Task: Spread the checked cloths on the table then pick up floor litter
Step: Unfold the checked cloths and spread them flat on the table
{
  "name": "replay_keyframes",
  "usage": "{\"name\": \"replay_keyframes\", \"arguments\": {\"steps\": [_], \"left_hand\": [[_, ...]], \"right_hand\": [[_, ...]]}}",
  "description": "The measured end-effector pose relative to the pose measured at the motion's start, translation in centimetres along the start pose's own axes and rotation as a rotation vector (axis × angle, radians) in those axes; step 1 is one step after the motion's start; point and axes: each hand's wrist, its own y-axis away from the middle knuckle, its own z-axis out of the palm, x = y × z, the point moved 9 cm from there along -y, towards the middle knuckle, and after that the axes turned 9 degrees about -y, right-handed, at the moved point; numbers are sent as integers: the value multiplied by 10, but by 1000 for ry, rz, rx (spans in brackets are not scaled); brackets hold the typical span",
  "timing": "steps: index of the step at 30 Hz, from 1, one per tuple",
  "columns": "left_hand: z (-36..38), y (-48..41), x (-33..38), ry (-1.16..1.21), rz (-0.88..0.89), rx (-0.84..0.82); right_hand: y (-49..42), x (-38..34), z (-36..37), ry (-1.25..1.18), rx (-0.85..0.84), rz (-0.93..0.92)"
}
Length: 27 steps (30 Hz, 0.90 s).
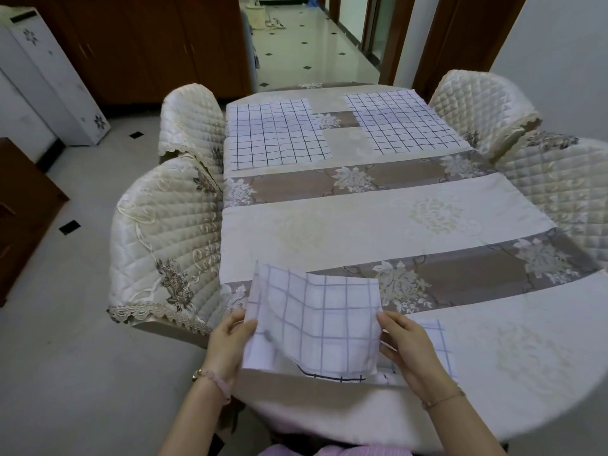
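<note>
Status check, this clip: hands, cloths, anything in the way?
Left hand and right hand pinch a white checked cloth, lifted over the near edge of the covered table. Far-left cloth and far-right cloth lie flat. No obstruction seen.

- Floor [82, 324]: pale tiles w/ small dark diamond insets, running thru to a hallway [312, 44] that is reflecting light.
- Dark wood cabinets [138, 44] are lining the back wall, L of the hallway.
- White unit [49, 87] w/ flower decals is standing far L.
- Table [362, 222] is wearing a beige/taupe floral cover.
- Quilted cream chairs are flanking it, 2 per side: near-L chair [164, 232], far-L chair [194, 120], far-R chair [477, 103], near-R chair [566, 185].
- R wall [559, 60] is showing plain white, w/ dark wood door frames [460, 37] adjoining.
</note>
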Motion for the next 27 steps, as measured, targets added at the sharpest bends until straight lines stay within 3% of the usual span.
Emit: {"name": "replay_keyframes", "arguments": {"steps": [6, 11, 14, 18, 21, 27], "left_hand": [[-9, -12, -19, -153, 4, -16], [-5, -4, -16, -576, 197, -96], [9, 1, -3, -750, 346, -153], [14, 0, 8, -944, 465, -116], [20, 6, 28, -926, 537, -98], [55, 36, 90, -670, 687, -124]], "right_hand": [[-10, 13, -14, 67, 65, 34], [-5, -7, -23, 514, 179, -210], [7, -14, 4, 619, 87, -337], [13, 8, 45, 699, -122, -268], [18, 24, 68, 728, -240, -210], [24, 10, 97, 874, -356, -358]]}}
